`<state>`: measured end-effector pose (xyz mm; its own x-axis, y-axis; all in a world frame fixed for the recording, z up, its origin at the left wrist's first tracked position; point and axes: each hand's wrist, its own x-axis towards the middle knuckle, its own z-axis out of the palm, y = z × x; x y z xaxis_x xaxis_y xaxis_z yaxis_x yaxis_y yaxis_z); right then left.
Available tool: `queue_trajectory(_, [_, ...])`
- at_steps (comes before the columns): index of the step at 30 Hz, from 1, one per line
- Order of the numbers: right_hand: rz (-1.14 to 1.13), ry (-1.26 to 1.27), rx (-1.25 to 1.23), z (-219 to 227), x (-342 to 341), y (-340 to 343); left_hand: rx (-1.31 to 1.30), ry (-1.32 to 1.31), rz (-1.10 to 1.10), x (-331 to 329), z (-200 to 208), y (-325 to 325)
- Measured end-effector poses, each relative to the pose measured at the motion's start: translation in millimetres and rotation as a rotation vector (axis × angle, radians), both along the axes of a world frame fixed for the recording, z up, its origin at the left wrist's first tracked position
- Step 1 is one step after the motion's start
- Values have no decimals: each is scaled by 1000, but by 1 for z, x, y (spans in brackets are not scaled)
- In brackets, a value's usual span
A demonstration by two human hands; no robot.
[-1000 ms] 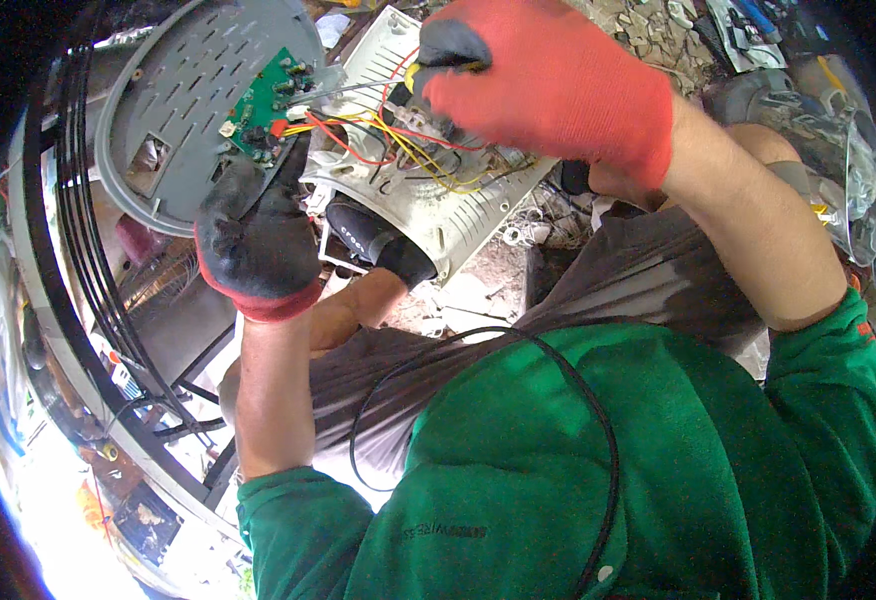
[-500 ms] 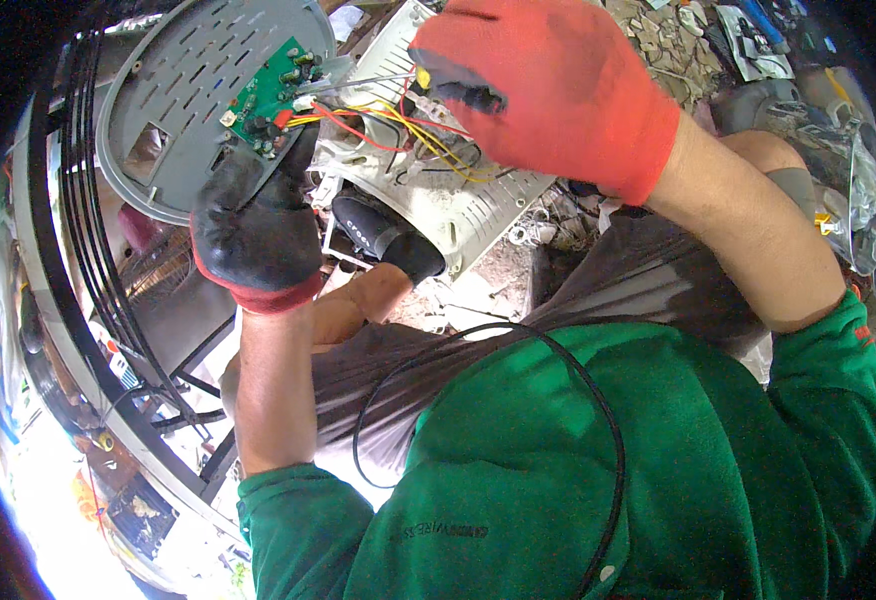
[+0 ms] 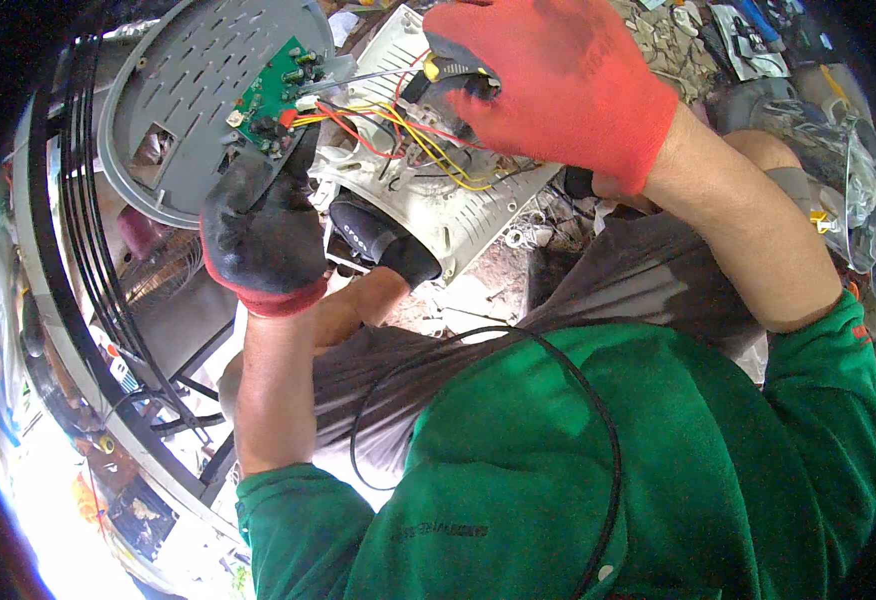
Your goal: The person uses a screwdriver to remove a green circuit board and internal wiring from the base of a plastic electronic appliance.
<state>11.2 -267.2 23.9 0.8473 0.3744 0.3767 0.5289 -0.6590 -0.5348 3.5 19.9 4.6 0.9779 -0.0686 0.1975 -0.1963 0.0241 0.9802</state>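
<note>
My left hand (image 3: 263, 235), in a black-palmed red glove, grips the lower edge of a grey oval slotted plastic cover (image 3: 173, 85). A green circuit board (image 3: 263, 100) sits against the cover's inner face. My right hand (image 3: 568, 95), in a red glove, is closed on the yellow-and-black handle of a screwdriver (image 3: 448, 70). The thin shaft points left, its tip by the board's right edge near a clear plastic piece. Red, yellow and black wires (image 3: 408, 145) run from the board over a white plastic housing (image 3: 483, 220), which lies below my hands.
My shod foot (image 3: 363, 230) is beside the white housing. Black metal bars (image 3: 83, 190) curve along the left side. Scraps and broken bits (image 3: 673, 45) cover the ground ahead, and a clear plastic container (image 3: 848, 190) is at the right. A black cable (image 3: 603, 400) loops across my green shirt.
My right hand has turned slightly, and more of the screwdriver's handle now shows. The cover and board have barely shifted; the wires have moved a little.
</note>
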Motion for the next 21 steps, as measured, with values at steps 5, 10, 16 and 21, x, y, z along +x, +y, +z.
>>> queue_trajectory(5, [73,80,74,0,2,-5,-115,102,76,3,4,-6])
queue_trajectory(10, [95,252,248,2,5,-9,-333,176,-97,0,5,-6])
queue_trajectory(16, [53,-95,80,-3,2,3,-238,140,-59,5,7,-1])
queue_trajectory(21, [98,-124,150,-9,5,3,-167,228,97,4,26,-29])
